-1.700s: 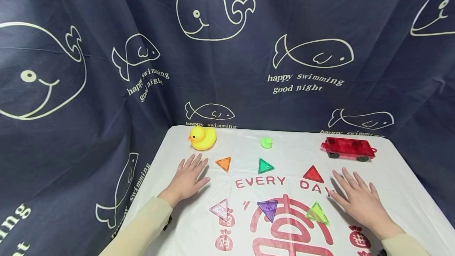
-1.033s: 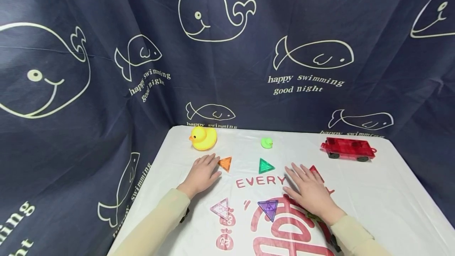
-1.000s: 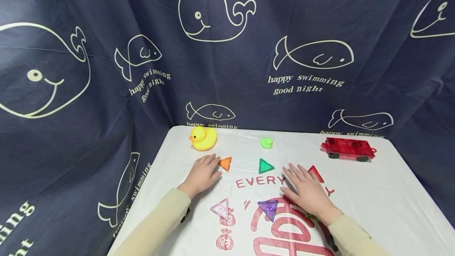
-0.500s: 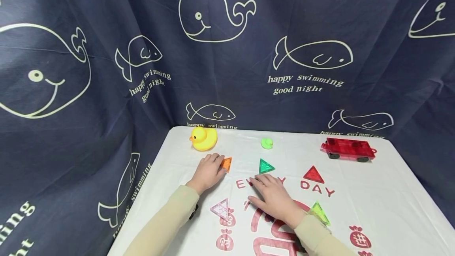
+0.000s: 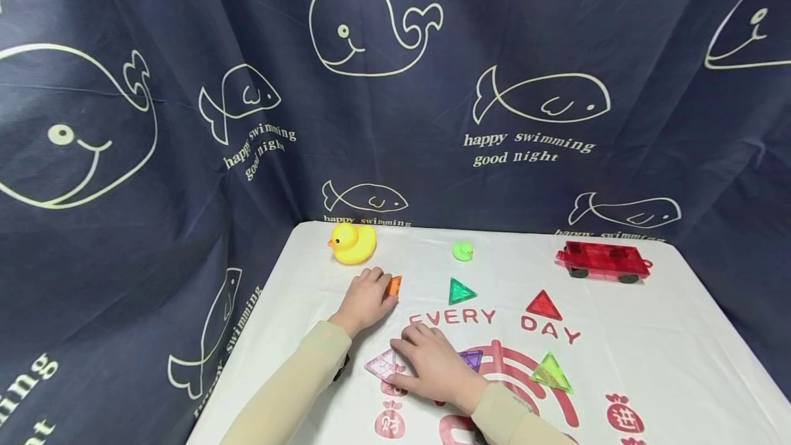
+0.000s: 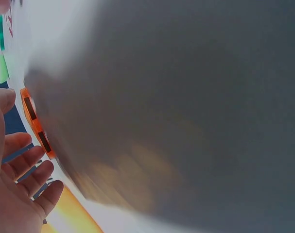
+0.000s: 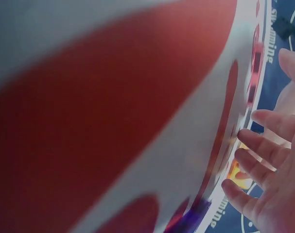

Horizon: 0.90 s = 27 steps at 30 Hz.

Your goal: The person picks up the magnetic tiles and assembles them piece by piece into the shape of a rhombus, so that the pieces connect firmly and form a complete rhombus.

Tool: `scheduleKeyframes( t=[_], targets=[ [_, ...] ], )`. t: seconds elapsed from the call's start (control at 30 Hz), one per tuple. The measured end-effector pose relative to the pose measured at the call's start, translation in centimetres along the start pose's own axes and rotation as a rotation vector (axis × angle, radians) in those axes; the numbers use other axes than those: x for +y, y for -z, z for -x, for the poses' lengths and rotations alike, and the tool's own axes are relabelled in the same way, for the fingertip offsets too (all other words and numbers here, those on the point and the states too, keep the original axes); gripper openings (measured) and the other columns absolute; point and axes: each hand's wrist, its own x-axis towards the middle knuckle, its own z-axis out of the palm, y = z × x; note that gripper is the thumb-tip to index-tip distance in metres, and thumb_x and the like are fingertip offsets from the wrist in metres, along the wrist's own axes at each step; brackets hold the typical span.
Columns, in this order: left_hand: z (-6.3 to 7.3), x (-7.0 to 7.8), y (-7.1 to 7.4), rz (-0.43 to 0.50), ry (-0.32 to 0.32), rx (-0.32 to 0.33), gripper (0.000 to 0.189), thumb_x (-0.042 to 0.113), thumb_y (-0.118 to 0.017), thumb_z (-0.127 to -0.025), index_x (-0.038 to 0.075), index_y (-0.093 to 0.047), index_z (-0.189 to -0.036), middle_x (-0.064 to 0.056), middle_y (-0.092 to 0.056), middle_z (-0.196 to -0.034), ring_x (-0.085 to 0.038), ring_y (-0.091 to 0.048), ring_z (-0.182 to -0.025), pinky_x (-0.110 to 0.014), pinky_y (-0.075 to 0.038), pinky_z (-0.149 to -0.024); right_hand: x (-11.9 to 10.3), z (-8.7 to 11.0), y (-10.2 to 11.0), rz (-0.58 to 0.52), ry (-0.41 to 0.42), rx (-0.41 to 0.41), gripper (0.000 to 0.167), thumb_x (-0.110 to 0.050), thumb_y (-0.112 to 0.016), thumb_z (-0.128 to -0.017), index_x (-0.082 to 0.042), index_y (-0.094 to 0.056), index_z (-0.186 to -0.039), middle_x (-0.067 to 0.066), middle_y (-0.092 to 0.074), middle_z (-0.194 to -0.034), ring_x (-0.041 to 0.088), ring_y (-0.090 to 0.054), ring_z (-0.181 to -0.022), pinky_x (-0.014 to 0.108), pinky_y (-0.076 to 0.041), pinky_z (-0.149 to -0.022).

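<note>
At the table's left, my left hand reaches over the orange triangular magnetic tile, fingers bent above its left side and thumb by its lower edge. In the left wrist view the orange tile lies flat, and the loosely bent fingers seem just short of gripping it. My right hand hovers over the pale pink triangular tile, thumb and fingers spread on either side of its right part. Beneath that hand, the purple triangular tile is partly hidden.
Green, red and yellow-green triangular tiles lie to the right. Along the back are a yellow duck, a small green duck and a red wheeled car base. A dark curtain hangs behind the table.
My right hand has swept left from the table's right side, past the yellow-green and purple tiles, to the pink tile. My left hand has moved right onto the orange tile, its fingers bending more.
</note>
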Motion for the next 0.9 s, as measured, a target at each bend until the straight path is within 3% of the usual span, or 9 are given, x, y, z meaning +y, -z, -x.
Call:
scheduleKeyframes(
  t=[0.33,0.6,0.9],
  targets=[
    [-0.1,0.1,-0.1,0.006,0.007,-0.016,0.045,0.039,-0.072,-0.098,0.004,-0.069,-0.126,-0.010,-0.058,-0.115,-0.028,-0.053,-0.102,-0.045,-0.047,-0.085,-1.3,-0.3,-0.4,0.029,0.082,0.059,0.060,-0.061,-0.071,-0.091,-0.014,-0.072,-0.127,-0.002,-0.058,-0.114,0.017,-0.052,-0.108,0.043,-0.047,-0.094],
    [-0.3,-0.1,-0.4,-0.012,0.014,-0.023,0.044,0.039,-0.072,-0.098,0.006,-0.068,-0.127,-0.008,-0.058,-0.116,-0.027,-0.053,-0.103,-0.045,-0.047,-0.085,-1.5,-0.5,-0.4,0.066,0.064,0.050,0.055,-0.057,-0.074,-0.090,-0.014,-0.073,-0.124,-0.002,-0.058,-0.113,0.017,-0.052,-0.106,0.041,-0.047,-0.095],
    [-0.4,0.2,0.2,-0.025,0.063,-0.054,0.050,0.043,-0.072,-0.097,0.004,-0.067,-0.128,-0.010,-0.060,-0.116,-0.027,-0.054,-0.102,-0.044,-0.047,-0.086,-1.5,-0.6,-0.4,0.054,0.076,0.080,0.055,-0.056,-0.077,-0.087,-0.012,-0.073,-0.120,-0.001,-0.058,-0.110,0.017,-0.053,-0.103,0.040,-0.048,-0.092]
  ],
)
